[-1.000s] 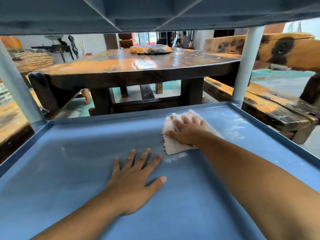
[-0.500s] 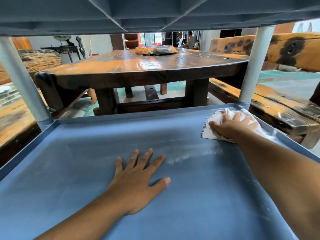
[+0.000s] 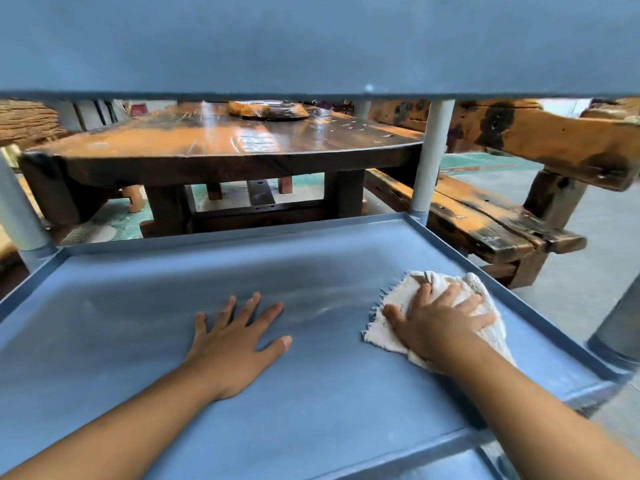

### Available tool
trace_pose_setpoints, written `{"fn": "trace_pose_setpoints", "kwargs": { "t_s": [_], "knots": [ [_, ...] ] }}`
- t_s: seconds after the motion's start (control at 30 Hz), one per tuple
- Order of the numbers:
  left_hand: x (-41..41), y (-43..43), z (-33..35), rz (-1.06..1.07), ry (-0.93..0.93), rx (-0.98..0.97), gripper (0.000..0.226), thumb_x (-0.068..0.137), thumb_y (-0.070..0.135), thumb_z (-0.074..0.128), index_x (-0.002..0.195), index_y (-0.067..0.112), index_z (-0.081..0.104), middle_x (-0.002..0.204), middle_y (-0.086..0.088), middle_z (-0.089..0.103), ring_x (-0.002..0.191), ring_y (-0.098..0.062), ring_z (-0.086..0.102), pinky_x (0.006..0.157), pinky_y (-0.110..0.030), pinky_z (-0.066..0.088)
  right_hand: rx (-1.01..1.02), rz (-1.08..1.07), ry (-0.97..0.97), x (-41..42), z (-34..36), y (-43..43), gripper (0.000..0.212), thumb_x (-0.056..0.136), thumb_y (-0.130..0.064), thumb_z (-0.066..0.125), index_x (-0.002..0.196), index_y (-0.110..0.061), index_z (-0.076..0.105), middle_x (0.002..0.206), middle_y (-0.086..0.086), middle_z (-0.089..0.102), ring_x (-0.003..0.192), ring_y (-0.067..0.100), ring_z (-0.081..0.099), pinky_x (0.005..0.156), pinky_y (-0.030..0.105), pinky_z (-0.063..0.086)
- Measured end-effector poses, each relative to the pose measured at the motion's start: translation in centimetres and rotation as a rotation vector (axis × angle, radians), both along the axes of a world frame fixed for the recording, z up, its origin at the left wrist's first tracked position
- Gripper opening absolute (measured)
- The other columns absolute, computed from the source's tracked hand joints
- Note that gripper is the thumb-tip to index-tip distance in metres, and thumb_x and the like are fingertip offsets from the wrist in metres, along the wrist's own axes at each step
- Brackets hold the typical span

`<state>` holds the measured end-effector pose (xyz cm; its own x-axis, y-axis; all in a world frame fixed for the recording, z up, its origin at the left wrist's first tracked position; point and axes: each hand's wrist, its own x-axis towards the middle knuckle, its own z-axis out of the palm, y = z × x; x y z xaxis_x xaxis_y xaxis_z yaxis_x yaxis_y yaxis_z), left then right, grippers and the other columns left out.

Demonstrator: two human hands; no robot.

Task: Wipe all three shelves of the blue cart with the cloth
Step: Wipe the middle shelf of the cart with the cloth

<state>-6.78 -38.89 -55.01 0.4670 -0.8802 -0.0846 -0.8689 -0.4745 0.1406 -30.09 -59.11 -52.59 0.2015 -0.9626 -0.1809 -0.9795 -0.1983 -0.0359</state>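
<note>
Currently: cloth (image 3: pixel 393 304), white, bunched, on a shelf (image 3: pixel 138 323) of the blue cart (image 3: pixel 311 46), beside its right rim. Right grip (image 3: pixel 436 323): fingers spread, pressing it flat. Left grip (image 3: pixel 232 344): flat, empty, mid-shelf. Dusty streaks (image 3: pixel 325 308) lie left and far of cloth; right grip nearer.

Right hand (image 3: pixel 438 325) presses cloth (image 3: pixel 394 336) on blue shelf (image 3: pixel 311 410); left hand (image 3: pixel 233 344) flat.

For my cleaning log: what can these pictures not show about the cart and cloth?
Head view only:
- Upper shelf: top surface hidden, seen from below.
- Third shelf: outside frame.
- White cloth: middle covered by the right hand.
- Object on the wooden table: blurred, cut by upper shelf.
</note>
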Motion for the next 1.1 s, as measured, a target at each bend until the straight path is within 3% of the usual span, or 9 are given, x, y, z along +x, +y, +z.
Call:
{"fn": "trace_pose_setpoints", "kwargs": {
  "t_s": [0.23, 0.47, 0.77, 0.87, 1.1],
  "knots": [
    [0.1, 0.0, 0.1, 0.007, -0.001, 0.003, 0.081, 0.067, 0.091, -0.001, 0.142, 0.064, -0.012, 0.163, 0.017, -0.016, 0.15, -0.018, -0.02, 0.116, -0.062, -0.009, -0.067, 0.068, 0.049, -3.6, -1.0, 4.3, 0.1, 0.086, -0.083, 0.01, 0.16, -0.019, -0.006, 0.165, 0.026, -0.011, 0.148, 0.056, -0.005, 0.112, 0.074, 0.005],
    [0.5, 0.1, -0.4, -0.021, -0.025, -0.013, 0.075, 0.069, 0.09, -0.001, 0.139, 0.066, -0.017, 0.163, 0.018, -0.017, 0.15, -0.017, -0.02, 0.116, -0.061, -0.01, -0.093, 0.088, -0.006, 1.4, -1.1, -1.9, 0.111, 0.075, -0.093, 0.015, 0.16, -0.025, -0.006, 0.167, 0.021, -0.007, 0.149, 0.054, -0.006, 0.109, 0.076, -0.003],
    [0.4, 0.4, -0.2, -0.043, -0.026, -0.018, 0.072, 0.073, 0.087, 0.001, 0.138, 0.066, -0.02, 0.159, 0.023, -0.023, 0.148, -0.012, -0.025, 0.119, -0.057, -0.01, -0.109, 0.022, -0.097, 8.5, -0.4, -11.8, 0.108, 0.076, -0.088, 0.022, 0.161, -0.027, -0.003, 0.167, 0.021, -0.006, 0.151, 0.049, -0.005, 0.117, 0.068, 0.001],
    [0.4, 0.2, -0.1, -0.041, -0.032, -0.023, 0.071, 0.074, 0.086, 0.002, 0.139, 0.066, -0.018, 0.16, 0.023, -0.023, 0.148, -0.012, -0.025, 0.118, -0.056, -0.011, -0.12, -0.017, -0.086, 9.6, 0.0, -12.7, 0.11, 0.071, -0.089, 0.02, 0.161, -0.028, 0.0, 0.167, 0.021, 0.0, 0.151, 0.047, 0.001, 0.117, 0.067, 0.004],
    [0.6, 0.0, -0.2, -0.018, -0.046, -0.002, 0.081, 0.065, 0.092, -0.005, 0.14, 0.064, -0.018, 0.162, 0.02, -0.019, 0.15, -0.015, -0.02, 0.118, -0.059, -0.005, -0.066, 0.02, -0.075, 6.2, -0.5, -9.9, 0.115, 0.067, -0.096, 0.018, 0.16, -0.033, -0.003, 0.168, 0.016, -0.006, 0.15, 0.049, -0.006, 0.114, 0.072, -0.001]
  ]
}}
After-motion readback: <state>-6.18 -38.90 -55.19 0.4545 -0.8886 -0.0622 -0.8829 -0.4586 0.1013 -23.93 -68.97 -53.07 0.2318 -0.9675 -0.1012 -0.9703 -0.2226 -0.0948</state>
